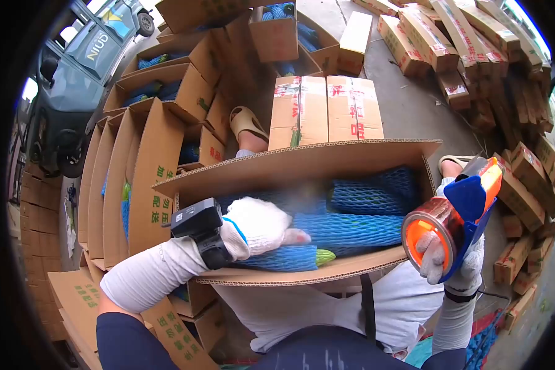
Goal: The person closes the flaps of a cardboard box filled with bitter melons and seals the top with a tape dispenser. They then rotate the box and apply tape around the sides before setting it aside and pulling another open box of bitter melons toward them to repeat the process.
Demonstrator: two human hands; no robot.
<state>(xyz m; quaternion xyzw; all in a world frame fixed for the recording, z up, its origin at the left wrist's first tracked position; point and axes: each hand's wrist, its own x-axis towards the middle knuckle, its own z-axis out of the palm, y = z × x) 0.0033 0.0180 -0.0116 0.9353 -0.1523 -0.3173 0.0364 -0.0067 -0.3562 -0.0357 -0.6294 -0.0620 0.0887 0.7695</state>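
Observation:
In front of me sits an open cardboard box (290, 277) holding several vegetables in blue foam netting (351, 229). A green vegetable tip (325, 256) pokes out of one net near the front wall. My left hand (259, 225), in a white glove, lies over the netted vegetables at the box's left side. Its visible thumb is stretched out; the other fingers are partly hidden. My right hand (438, 256), also gloved, is closed around a blue and orange tape dispenser (465, 197) with a roll of brown tape, beside the box's right end.
Two taped cartons (327, 111) stand just beyond the box. Open boxes with netted vegetables (160, 86) line the left side. Long taped cartons (456, 43) are piled at the right. A parked vehicle (86, 55) is at the upper left.

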